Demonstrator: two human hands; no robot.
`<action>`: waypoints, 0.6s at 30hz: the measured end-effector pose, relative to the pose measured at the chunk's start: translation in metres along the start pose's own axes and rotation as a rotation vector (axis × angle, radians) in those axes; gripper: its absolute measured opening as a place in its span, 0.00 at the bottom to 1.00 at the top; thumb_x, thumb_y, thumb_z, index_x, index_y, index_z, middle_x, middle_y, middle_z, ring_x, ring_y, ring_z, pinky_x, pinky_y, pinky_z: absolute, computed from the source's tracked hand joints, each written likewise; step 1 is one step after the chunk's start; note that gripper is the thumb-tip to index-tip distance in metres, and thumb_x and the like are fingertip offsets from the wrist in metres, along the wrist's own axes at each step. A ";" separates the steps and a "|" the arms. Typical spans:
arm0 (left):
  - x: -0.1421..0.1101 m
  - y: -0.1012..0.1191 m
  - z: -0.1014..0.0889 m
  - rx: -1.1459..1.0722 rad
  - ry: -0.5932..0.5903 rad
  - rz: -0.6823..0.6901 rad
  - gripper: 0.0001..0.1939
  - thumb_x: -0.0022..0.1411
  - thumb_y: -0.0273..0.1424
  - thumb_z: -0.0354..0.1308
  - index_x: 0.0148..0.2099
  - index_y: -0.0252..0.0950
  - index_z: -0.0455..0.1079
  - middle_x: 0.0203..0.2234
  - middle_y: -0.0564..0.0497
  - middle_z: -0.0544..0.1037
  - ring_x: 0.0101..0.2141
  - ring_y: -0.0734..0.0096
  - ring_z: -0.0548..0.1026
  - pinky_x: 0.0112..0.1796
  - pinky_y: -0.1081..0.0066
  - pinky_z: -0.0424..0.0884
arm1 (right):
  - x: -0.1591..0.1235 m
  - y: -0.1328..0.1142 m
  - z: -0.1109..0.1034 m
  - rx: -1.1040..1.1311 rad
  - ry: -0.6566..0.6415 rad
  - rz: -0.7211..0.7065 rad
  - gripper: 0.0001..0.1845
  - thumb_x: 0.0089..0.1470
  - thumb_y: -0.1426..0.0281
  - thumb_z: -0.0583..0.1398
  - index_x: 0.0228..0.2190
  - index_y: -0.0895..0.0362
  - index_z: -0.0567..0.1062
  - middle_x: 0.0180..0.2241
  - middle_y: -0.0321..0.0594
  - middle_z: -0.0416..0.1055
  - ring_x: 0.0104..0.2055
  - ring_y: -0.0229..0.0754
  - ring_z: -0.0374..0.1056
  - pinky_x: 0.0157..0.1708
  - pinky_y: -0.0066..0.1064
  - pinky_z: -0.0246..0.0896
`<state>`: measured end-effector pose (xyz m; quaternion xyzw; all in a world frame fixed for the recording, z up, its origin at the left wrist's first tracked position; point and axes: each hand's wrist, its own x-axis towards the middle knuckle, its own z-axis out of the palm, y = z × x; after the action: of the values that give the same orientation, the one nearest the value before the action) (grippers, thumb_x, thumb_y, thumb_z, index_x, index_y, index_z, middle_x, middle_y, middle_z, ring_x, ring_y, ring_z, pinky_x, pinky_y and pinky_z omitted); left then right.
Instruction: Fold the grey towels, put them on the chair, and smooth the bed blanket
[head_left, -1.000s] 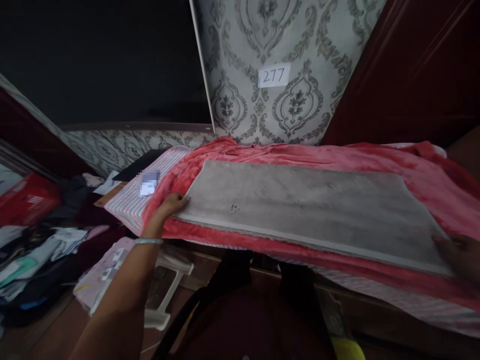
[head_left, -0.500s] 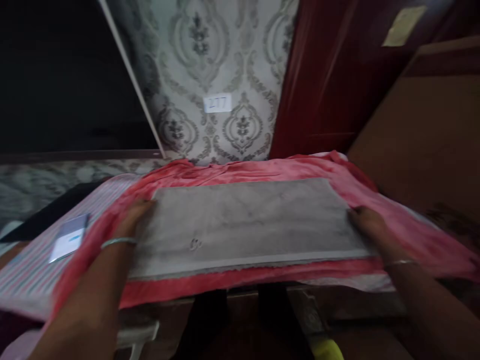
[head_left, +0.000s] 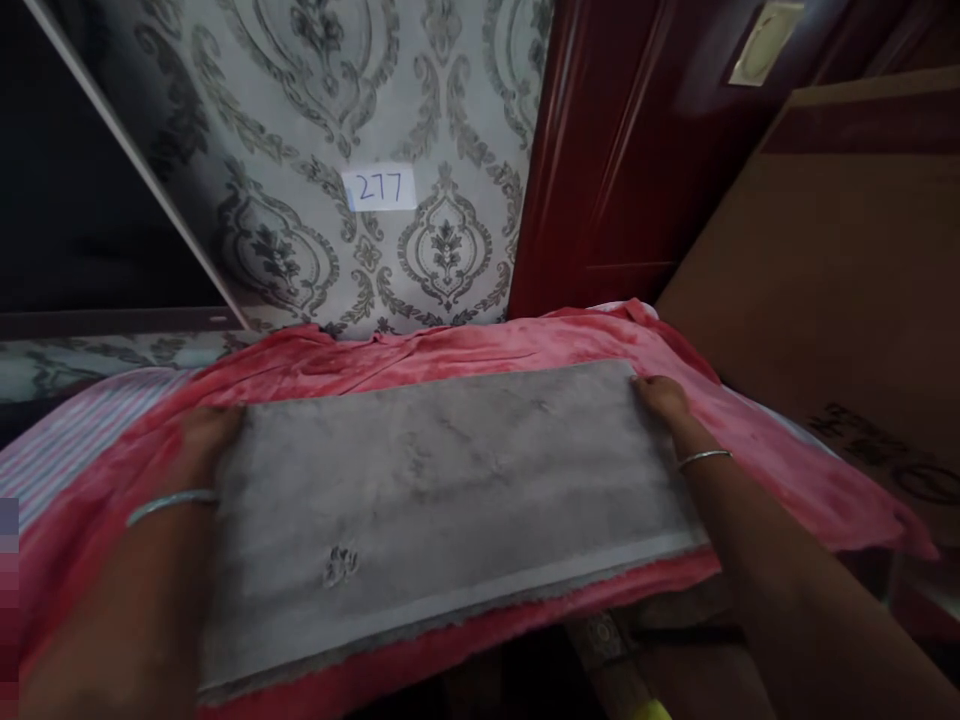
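A grey towel (head_left: 450, 480), folded into a long rectangle with a small dark embroidered motif near its front left, lies across a pink-red plush blanket (head_left: 480, 345). At its far left corner my left hand (head_left: 212, 435), slightly blurred and wearing a bangle, is closed on the edge. My right hand (head_left: 664, 402), also with a bangle, pinches the far right corner, its thumb and fingers together on the cloth. The towel looks mostly flat, with faint creases across the middle.
A dark screen (head_left: 90, 200) stands at the left. Patterned wallpaper with a paper marked 277 (head_left: 380, 187) is behind. A dark red door (head_left: 600, 150) and a large cardboard box (head_left: 840, 260) stand at the right. Striped cloth (head_left: 97, 420) shows beneath the blanket.
The view has shifted and come nearer, so the towel looks larger. My right hand has slid along the towel's right end to its far corner. The phone at the left has left view.
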<state>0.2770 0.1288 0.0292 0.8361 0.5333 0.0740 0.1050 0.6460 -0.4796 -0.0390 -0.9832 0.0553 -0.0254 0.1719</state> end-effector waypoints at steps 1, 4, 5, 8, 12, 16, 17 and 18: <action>0.000 0.001 0.003 0.000 0.000 -0.033 0.27 0.65 0.39 0.47 0.45 0.21 0.77 0.40 0.30 0.82 0.45 0.45 0.80 0.34 0.66 0.69 | 0.004 -0.003 0.001 0.003 -0.001 0.010 0.22 0.64 0.61 0.57 0.44 0.65 0.83 0.43 0.61 0.80 0.47 0.56 0.77 0.41 0.37 0.68; -0.004 -0.001 0.017 -0.049 0.096 -0.107 0.31 0.68 0.40 0.42 0.54 0.20 0.74 0.50 0.29 0.80 0.51 0.48 0.78 0.37 0.67 0.68 | 0.009 -0.009 0.007 0.009 0.019 0.039 0.22 0.63 0.62 0.57 0.46 0.67 0.82 0.44 0.63 0.79 0.48 0.58 0.76 0.42 0.39 0.68; -0.005 -0.003 0.021 -0.060 0.144 -0.130 0.31 0.68 0.40 0.42 0.56 0.21 0.73 0.51 0.30 0.80 0.51 0.48 0.77 0.37 0.66 0.68 | 0.007 -0.009 0.010 0.017 0.043 0.041 0.23 0.64 0.63 0.57 0.49 0.67 0.80 0.45 0.63 0.79 0.49 0.58 0.76 0.43 0.39 0.68; -0.005 -0.010 0.031 -0.045 0.247 -0.145 0.32 0.69 0.41 0.40 0.57 0.21 0.73 0.51 0.32 0.80 0.51 0.49 0.77 0.38 0.65 0.69 | -0.002 -0.007 0.023 0.106 0.191 0.042 0.27 0.64 0.62 0.56 0.55 0.67 0.76 0.49 0.62 0.78 0.51 0.57 0.74 0.44 0.39 0.67; 0.003 -0.016 0.034 -0.047 0.202 -0.113 0.32 0.67 0.42 0.41 0.54 0.23 0.74 0.46 0.33 0.82 0.49 0.48 0.78 0.40 0.63 0.70 | -0.010 -0.004 0.035 0.214 0.315 0.058 0.27 0.62 0.60 0.57 0.53 0.66 0.77 0.46 0.60 0.78 0.49 0.59 0.73 0.44 0.41 0.67; 0.006 -0.018 0.034 -0.096 0.157 -0.110 0.31 0.64 0.43 0.43 0.51 0.24 0.76 0.39 0.35 0.83 0.49 0.45 0.78 0.41 0.62 0.72 | 0.002 -0.011 0.025 0.143 0.180 0.094 0.26 0.64 0.58 0.55 0.49 0.66 0.80 0.46 0.62 0.79 0.49 0.59 0.74 0.43 0.41 0.67; 0.006 -0.019 0.034 -0.119 0.155 -0.118 0.31 0.63 0.43 0.43 0.52 0.25 0.76 0.39 0.36 0.83 0.50 0.45 0.78 0.42 0.61 0.73 | 0.007 -0.015 0.021 0.113 0.133 0.099 0.26 0.64 0.57 0.56 0.48 0.66 0.81 0.46 0.62 0.79 0.49 0.59 0.74 0.44 0.41 0.67; 0.006 -0.019 0.034 -0.147 0.149 -0.130 0.31 0.63 0.44 0.44 0.53 0.26 0.76 0.39 0.37 0.84 0.50 0.45 0.78 0.43 0.61 0.73 | 0.012 -0.019 0.016 0.085 0.094 0.098 0.27 0.64 0.56 0.56 0.47 0.66 0.82 0.46 0.63 0.79 0.49 0.60 0.75 0.44 0.41 0.68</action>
<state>0.2706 0.1386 -0.0083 0.7820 0.5859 0.1679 0.1308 0.6611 -0.4582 -0.0477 -0.9689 0.1104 -0.0653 0.2116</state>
